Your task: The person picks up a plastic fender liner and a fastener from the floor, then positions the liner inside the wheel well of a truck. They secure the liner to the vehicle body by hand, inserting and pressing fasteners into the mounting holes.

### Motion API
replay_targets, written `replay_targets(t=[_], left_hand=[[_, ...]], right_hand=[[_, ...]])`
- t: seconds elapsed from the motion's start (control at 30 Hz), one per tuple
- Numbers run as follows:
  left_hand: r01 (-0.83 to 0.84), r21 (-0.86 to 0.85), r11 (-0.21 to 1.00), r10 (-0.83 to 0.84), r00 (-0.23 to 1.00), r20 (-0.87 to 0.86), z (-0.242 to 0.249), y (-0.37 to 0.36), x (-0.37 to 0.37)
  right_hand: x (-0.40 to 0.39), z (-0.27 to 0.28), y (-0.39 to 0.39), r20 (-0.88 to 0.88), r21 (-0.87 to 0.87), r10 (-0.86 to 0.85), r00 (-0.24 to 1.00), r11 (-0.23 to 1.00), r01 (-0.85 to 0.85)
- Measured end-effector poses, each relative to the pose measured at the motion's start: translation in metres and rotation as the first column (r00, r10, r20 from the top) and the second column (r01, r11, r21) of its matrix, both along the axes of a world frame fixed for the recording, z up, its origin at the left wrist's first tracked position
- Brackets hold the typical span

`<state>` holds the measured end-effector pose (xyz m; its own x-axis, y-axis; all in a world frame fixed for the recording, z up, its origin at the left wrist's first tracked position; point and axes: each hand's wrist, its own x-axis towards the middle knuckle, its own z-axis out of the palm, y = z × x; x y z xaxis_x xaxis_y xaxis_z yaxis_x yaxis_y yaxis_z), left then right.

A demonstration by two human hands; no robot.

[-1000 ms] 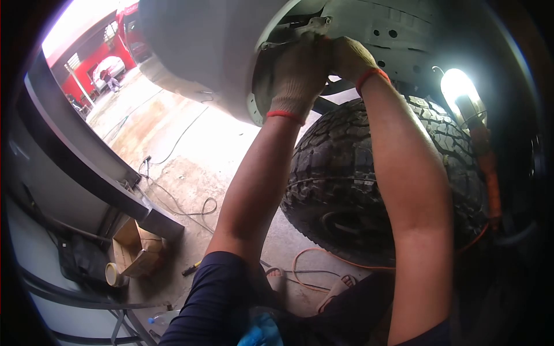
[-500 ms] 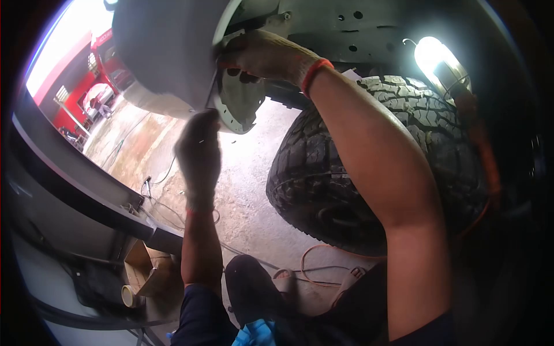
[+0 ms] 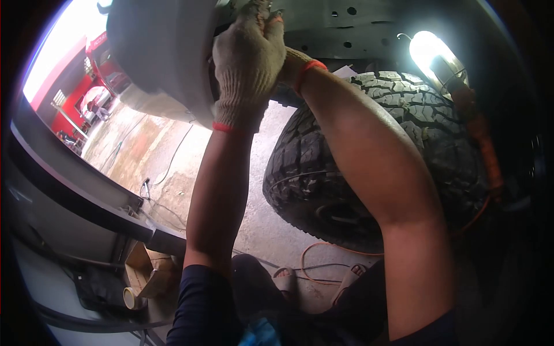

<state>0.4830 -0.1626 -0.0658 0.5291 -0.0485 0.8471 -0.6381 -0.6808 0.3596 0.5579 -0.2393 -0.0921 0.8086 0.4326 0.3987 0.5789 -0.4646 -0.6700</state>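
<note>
My left hand (image 3: 248,63), in a pale knitted glove with a red cuff edge, is raised to the inner edge of a grey vehicle body panel (image 3: 161,52). Its fingers are curled at the top around something I cannot make out. Behind it, my right hand (image 3: 294,62) wears a matching glove; its fingers are hidden by the left one. Both hands are close together under the wheel arch (image 3: 375,26), whose dark metal has several holes. Below and right of them stands a chunky-treaded tire (image 3: 311,155).
A lit work lamp (image 3: 433,57) hangs above the tire, its orange cord (image 3: 489,161) running down beside it. Cables lie on the concrete floor (image 3: 265,230) near my sandalled feet. At lower left are a cardboard box (image 3: 138,268) and a tape roll (image 3: 131,298).
My left hand has moved up from below the panel edge to beside my right hand, and now covers it. The thin strip or tool seen between the hands earlier is out of sight.
</note>
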Motion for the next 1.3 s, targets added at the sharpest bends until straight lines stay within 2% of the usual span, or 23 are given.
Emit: replay_targets(t=[0.07, 0.1, 0.13, 0.2, 0.27, 0.33, 0.37, 0.43, 0.53, 0.57, 0.6, 0.67, 0.73, 0.8, 0.83, 0.9, 0.93, 1.0, 1.07, 1.13, 1.17, 1.23, 1.3], left_hand=[[0.08, -0.112, 0.99, -0.076, 0.996, 0.043, 0.003, -0.004, -0.012], [0.319, -0.234, 0.918, -0.288, 0.945, 0.156, -0.008, -0.002, 0.006], [0.322, -0.233, 0.917, -0.292, 0.944, 0.155, -0.006, -0.003, -0.003], [0.12, -0.247, 0.961, -0.122, 0.992, 0.008, 0.0, -0.001, -0.029], [0.155, -0.233, 0.96, -0.122, 0.981, 0.15, -0.012, 0.002, -0.02], [0.118, -0.119, 0.986, -0.072, 0.94, 0.334, -0.015, 0.017, 0.004], [0.125, -0.115, 0.985, -0.079, 0.938, 0.338, -0.019, 0.019, 0.003], [0.421, -0.348, 0.838, -0.289, 0.883, 0.371, -0.025, 0.021, -0.001], [0.482, -0.37, 0.794, -0.403, 0.874, 0.272, -0.02, 0.026, 0.001], [0.223, -0.137, 0.965, -0.166, 0.925, 0.341, -0.014, 0.027, 0.006], [0.216, -0.138, 0.967, -0.159, 0.929, 0.335, -0.009, 0.024, 0.002], [-0.07, 0.086, 0.994, 0.057, 0.989, 0.14, 0.002, 0.01, -0.007], [-0.04, 0.108, 0.993, 0.012, 0.969, 0.248, -0.002, 0.013, 0.001], [0.201, -0.108, 0.974, -0.184, 0.971, 0.154, -0.01, 0.012, -0.002], [0.201, -0.109, 0.974, -0.184, 0.972, 0.149, -0.01, 0.01, 0.006], [-0.065, 0.276, 0.959, 0.037, 0.994, 0.104, -0.004, 0.008, 0.034], [-0.065, 0.275, 0.959, 0.038, 0.994, 0.103, 0.004, 0.005, 0.042], [-0.011, 0.366, 0.931, 0.133, 0.941, -0.311, 0.023, 0.0, 0.052], [-0.031, 0.428, 0.903, 0.181, 0.932, -0.314, 0.024, -0.003, 0.054], [-0.051, 0.487, 0.872, 0.23, 0.921, -0.314, 0.024, -0.001, 0.054], [0.016, 0.401, 0.916, 0.141, 0.923, -0.359, 0.025, 0.004, 0.054], [0.086, 0.308, 0.947, 0.044, 0.919, -0.392, 0.025, 0.011, 0.047], [0.221, 0.083, 0.972, -0.211, 0.97, -0.121, 0.013, 0.024, 0.019]], right_hand=[[0.003, -0.003, 0.0, 0.035, -0.05, 0.001, 0.999, 0.999, 0.0], [0.005, -0.004, 0.0, 0.052, -0.077, 0.0, 0.999, 0.997, 0.004], [0.008, -0.004, 0.0, 0.074, -0.105, 0.002, 0.997, 0.994, 0.006], [0.01, -0.004, 0.002, 0.116, -0.157, 0.003, 0.993, 0.988, 0.015], [0.017, -0.005, 0.005, 0.165, -0.206, 0.007, 0.986, 0.978, 0.028], [0.022, -0.006, 0.007, 0.217, -0.257, 0.009, 0.976, 0.965, 0.048], [0.026, -0.007, 0.008, 0.242, -0.278, 0.007, 0.97, 0.959, 0.062], [0.034, -0.005, 0.013, 0.284, -0.327, 0.011, 0.959, 0.941, 0.086], [0.042, -0.001, 0.018, 0.342, -0.446, 0.025, 0.939, 0.884, 0.139], [0.04, -0.003, 0.014, 0.316, -0.391, 0.016, 0.949, 0.913, 0.115], [0.035, -0.007, 0.01, 0.276, -0.335, 0.01, 0.961, 0.938, 0.087], [0.025, -0.008, 0.006, 0.213, -0.263, 0.007, 0.977, 0.964, 0.05], [0.016, -0.01, 0.004, 0.177, -0.213, 0.002, 0.984, 0.976, 0.037], [0.011, -0.011, 0.002, 0.145, -0.165, 0.003, 0.989, 0.986, 0.021], [0.009, -0.01, 0.003, 0.128, -0.145, 0.008, 0.992, 0.989, 0.01], [0.006, -0.014, 0.003, 0.069, -0.098, 0.016, 0.997, 0.995, -0.01], [0.005, -0.014, 0.002, 0.04, -0.072, 0.011, 0.999, 0.997, -0.008], [-0.001, -0.013, 0.0, -0.033, -0.007, -0.013, 0.999, 1.0, 0.013], [-0.003, -0.012, 0.002, -0.05, 0.032, -0.048, 0.998, 0.998, 0.05], [0.001, -0.01, 0.002, 0.195, -0.277, -0.082, 0.977, 0.951, 0.135], [0.002, -0.011, 0.002, 0.196, -0.279, -0.077, 0.978, 0.951, 0.13], [0.009, -0.014, -0.001, 0.431, -0.198, -0.166, 0.887, 0.942, 0.273], [0.026, -0.017, -0.002, 0.475, -0.112, -0.227, 0.85, 0.943, 0.314]])
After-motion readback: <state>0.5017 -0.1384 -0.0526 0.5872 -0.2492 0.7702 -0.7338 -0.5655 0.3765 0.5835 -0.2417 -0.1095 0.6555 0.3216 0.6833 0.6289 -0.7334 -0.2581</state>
